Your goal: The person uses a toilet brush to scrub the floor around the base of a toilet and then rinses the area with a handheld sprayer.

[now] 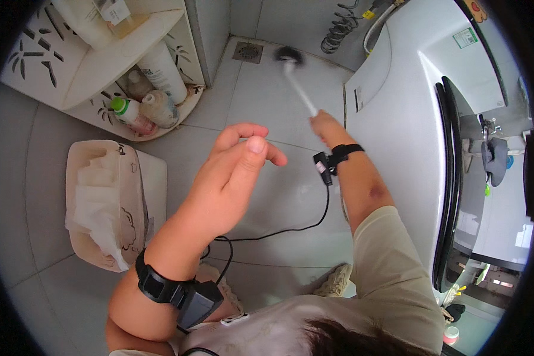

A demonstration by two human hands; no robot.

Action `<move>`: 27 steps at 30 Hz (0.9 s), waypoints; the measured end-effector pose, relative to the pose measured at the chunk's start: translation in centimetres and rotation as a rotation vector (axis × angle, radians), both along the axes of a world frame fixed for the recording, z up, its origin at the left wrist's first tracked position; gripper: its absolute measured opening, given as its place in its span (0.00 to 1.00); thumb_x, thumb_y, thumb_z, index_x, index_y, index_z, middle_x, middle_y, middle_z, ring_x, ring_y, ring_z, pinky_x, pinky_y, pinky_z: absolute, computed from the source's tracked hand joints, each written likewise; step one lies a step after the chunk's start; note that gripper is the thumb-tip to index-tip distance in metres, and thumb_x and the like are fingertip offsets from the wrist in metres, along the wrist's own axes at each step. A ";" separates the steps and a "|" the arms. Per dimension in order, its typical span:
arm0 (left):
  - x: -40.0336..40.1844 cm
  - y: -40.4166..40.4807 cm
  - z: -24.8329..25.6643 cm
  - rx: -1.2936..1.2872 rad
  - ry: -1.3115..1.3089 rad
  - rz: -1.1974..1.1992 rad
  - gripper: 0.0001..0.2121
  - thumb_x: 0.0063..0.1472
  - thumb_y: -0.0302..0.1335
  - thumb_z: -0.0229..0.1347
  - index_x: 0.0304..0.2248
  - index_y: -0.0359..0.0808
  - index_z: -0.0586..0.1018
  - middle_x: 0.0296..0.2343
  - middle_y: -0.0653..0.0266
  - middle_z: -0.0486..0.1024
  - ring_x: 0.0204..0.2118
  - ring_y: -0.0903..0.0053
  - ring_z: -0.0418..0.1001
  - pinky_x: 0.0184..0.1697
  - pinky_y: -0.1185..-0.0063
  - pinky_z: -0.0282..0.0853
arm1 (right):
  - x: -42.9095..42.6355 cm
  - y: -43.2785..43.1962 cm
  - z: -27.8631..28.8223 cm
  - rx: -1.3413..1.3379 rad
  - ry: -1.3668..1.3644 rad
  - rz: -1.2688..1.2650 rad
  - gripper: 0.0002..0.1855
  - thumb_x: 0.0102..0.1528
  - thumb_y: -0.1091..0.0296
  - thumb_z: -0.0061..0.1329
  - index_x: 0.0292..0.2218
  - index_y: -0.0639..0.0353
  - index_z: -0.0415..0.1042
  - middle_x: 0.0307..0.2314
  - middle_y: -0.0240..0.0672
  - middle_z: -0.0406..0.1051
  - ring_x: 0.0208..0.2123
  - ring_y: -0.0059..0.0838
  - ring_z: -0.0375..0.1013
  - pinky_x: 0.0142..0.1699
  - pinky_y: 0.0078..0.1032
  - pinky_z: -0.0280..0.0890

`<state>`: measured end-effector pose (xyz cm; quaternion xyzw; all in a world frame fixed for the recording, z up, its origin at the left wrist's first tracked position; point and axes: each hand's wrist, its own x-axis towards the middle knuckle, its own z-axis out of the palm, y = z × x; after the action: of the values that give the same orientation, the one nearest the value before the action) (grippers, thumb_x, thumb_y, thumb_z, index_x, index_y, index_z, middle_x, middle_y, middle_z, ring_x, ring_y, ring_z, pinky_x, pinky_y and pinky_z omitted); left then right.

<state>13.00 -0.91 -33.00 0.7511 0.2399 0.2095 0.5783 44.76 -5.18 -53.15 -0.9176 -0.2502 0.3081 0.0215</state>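
Observation:
My right hand [327, 127] is closed around the white handle of a long-handled scrubbing brush [303, 94]. The dark bristle head [289, 55] is blurred and reaches the tiled floor beside a square metal floor drain [248, 52]. My left hand [236, 173] is raised over the middle of the floor, fingers loosely curled and apart, holding nothing. Black straps with small devices circle my right wrist [348, 153] and left forearm [160, 285]. A thin black cable [289, 230] runs between them.
On the left, a white corner shelf [129, 62] bears several bottles [160, 109]. Below it stands a pale waste bin [135, 200] with a white liner. A white toilet [391, 133] with dark lid edges [447, 187] flanks my right arm. A coiled hose [338, 33] hangs at the back wall.

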 end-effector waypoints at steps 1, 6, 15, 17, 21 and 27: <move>0.3 0.1 0.4 -0.010 -0.020 -0.015 0.28 0.63 0.45 0.28 0.30 0.30 0.75 0.38 0.58 0.66 0.36 0.75 0.63 0.43 0.77 0.59 | 3.5 -1.5 -1.3 0.008 -0.042 -0.132 0.16 0.55 0.59 0.37 0.41 0.60 0.60 0.21 0.43 0.67 0.16 0.35 0.66 0.17 0.37 0.62; 0.0 1.0 -0.1 -0.064 -0.024 0.078 0.28 0.63 0.44 0.29 0.29 0.29 0.75 0.39 0.58 0.66 0.36 0.74 0.63 0.43 0.77 0.59 | 3.9 0.1 -1.6 -0.144 0.074 -0.027 0.15 0.54 0.59 0.38 0.38 0.61 0.64 0.18 0.38 0.63 0.14 0.33 0.62 0.19 0.36 0.61; 1.7 0.0 -1.2 0.018 -0.015 -0.047 0.29 0.63 0.44 0.29 0.29 0.29 0.75 0.36 0.57 0.68 0.42 0.73 0.61 0.42 0.77 0.61 | -1.5 1.1 1.7 0.342 0.613 -0.402 0.18 0.57 0.51 0.34 0.34 0.60 0.56 0.12 0.28 0.53 0.11 0.23 0.54 0.16 0.27 0.57; 1.8 0.0 -0.8 -0.026 -0.003 -0.011 0.28 0.63 0.44 0.29 0.29 0.29 0.75 0.37 0.57 0.67 0.41 0.72 0.62 0.42 0.77 0.61 | 1.0 0.5 0.4 0.670 0.740 -0.877 0.19 0.57 0.49 0.35 0.29 0.57 0.56 0.13 0.28 0.53 0.11 0.22 0.53 0.15 0.25 0.55; 1.3 0.3 -0.8 -0.026 0.013 0.007 0.28 0.63 0.44 0.29 0.29 0.28 0.75 0.38 0.55 0.66 0.41 0.71 0.62 0.42 0.77 0.61 | 2.9 3.2 0.8 0.890 0.899 -1.140 0.18 0.57 0.49 0.35 0.27 0.55 0.54 0.14 0.27 0.53 0.11 0.21 0.53 0.16 0.22 0.54; 0.9 0.0 -0.5 0.008 0.002 -0.008 0.28 0.63 0.44 0.29 0.29 0.28 0.75 0.39 0.53 0.64 0.39 0.72 0.63 0.42 0.77 0.60 | 2.9 8.0 1.6 1.183 0.931 -1.328 0.17 0.58 0.49 0.31 0.29 0.55 0.53 0.18 0.30 0.53 0.15 0.22 0.53 0.18 0.22 0.53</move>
<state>13.91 -0.89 -33.53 0.7545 0.2364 0.2074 0.5761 47.67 2.86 -51.59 -0.5014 0.2328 0.3881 0.7374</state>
